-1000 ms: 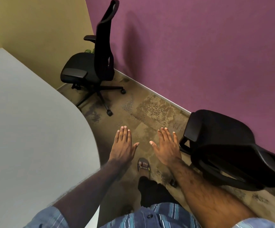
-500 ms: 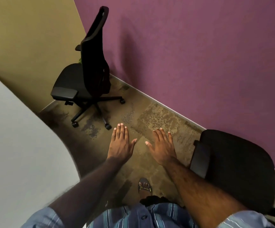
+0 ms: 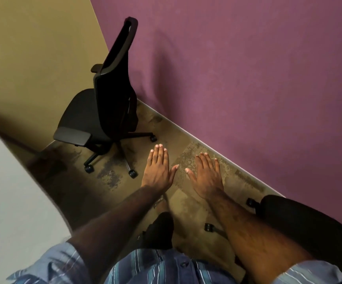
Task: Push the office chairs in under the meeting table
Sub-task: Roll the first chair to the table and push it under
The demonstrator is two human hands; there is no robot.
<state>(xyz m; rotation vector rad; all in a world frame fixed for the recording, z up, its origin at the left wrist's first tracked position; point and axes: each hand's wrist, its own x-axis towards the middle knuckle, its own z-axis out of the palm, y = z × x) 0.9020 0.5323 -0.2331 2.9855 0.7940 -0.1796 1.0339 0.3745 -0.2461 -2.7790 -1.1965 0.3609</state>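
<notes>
A black office chair (image 3: 106, 103) stands in the far corner, its tall back towards the purple wall and its seat facing the table. A second black chair (image 3: 301, 224) sits at the lower right beside my right arm, only its seat and two castors showing. The white meeting table (image 3: 8, 201) fills the left side. My left hand (image 3: 157, 171) and my right hand (image 3: 206, 175) are stretched out side by side over the carpet, palms down, fingers straight, holding nothing and touching neither chair.
The purple wall (image 3: 248, 78) with a pale skirting runs diagonally along the right. The tan wall (image 3: 32, 58) closes the corner behind the far chair. Patterned brown carpet (image 3: 188, 206) lies between table and wall, and my foot shows below my hands.
The view has shifted towards the corner chair, which now looks nearer and larger. The near chair has slid further to the lower right of the view. Both hands stay flat and outstretched.
</notes>
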